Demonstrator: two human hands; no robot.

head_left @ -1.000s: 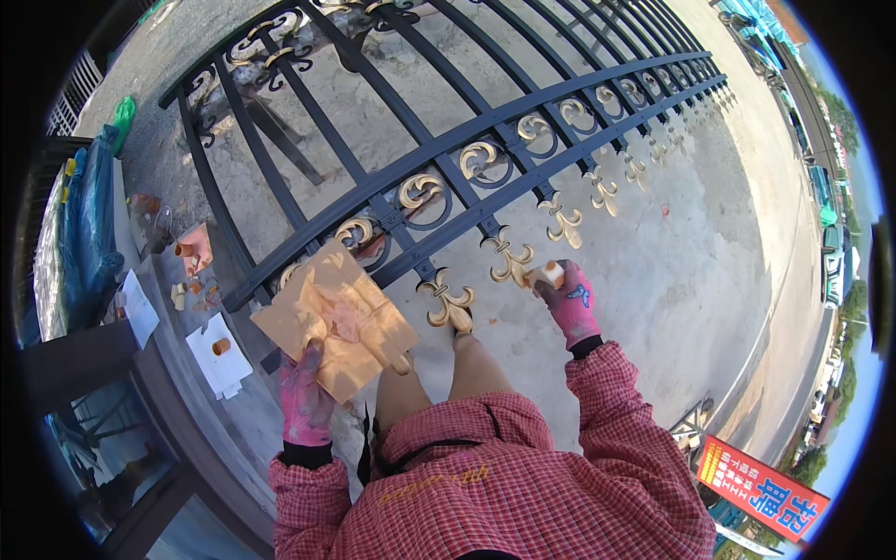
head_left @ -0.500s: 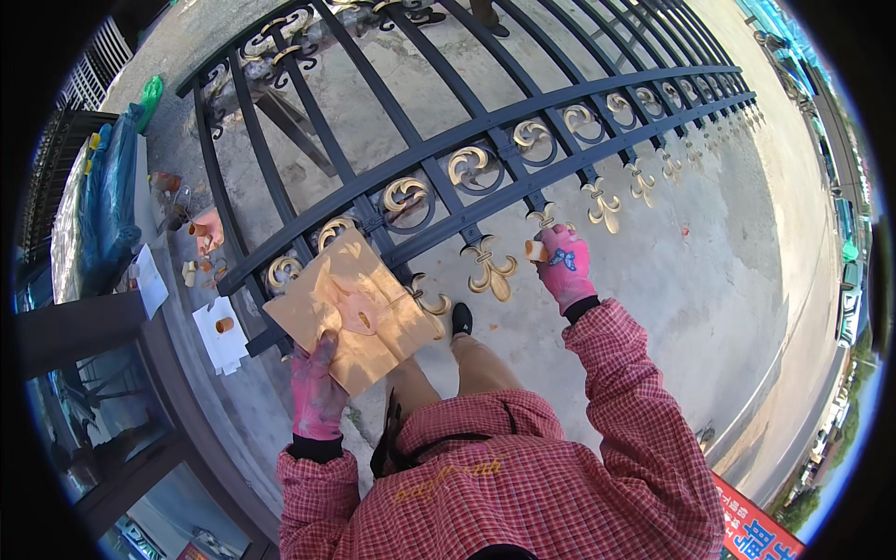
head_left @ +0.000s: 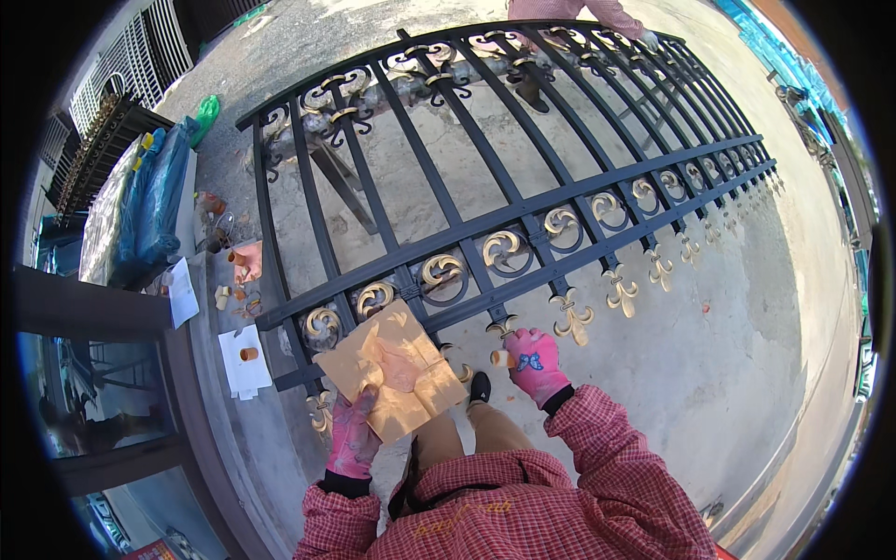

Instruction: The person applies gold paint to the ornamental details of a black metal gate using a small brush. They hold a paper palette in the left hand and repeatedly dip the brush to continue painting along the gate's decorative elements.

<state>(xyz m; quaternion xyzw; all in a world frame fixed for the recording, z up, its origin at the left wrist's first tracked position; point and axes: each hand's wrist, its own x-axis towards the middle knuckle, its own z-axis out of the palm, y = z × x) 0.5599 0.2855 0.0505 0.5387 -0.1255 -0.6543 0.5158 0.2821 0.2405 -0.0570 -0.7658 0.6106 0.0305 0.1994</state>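
My left hand (head_left: 354, 436), in a pink glove, grips a square of tan cardboard (head_left: 422, 374) by its lower left edge; a pinkish-gold wet-looking smear lies in its creased middle. In my right hand (head_left: 539, 369), also gloved in pink with a blue butterfly mark, a small sponge piece (head_left: 502, 358), white and tan, is pinched between the fingers. Just beyond that hand lies the dark metal fence panel (head_left: 504, 295), with gold scrolls in its rings. A gold spear-shaped finial (head_left: 572, 320) points toward me, right of the hand; the finial directly at the sponge is partly hidden.
A co-worker's pink checked sleeve (head_left: 611, 13) is at the panel's far side. On the left are white paper (head_left: 245, 369) with a small brown cup (head_left: 248, 354), another cup (head_left: 238, 259), blue-wrapped goods (head_left: 161, 205) and a dark-framed glass front (head_left: 103, 317).
The view has shifted, so the fence sits lower and further right and a co-worker shows at the far side. Both hands keep their holds; my right hand is nearer the cardboard.
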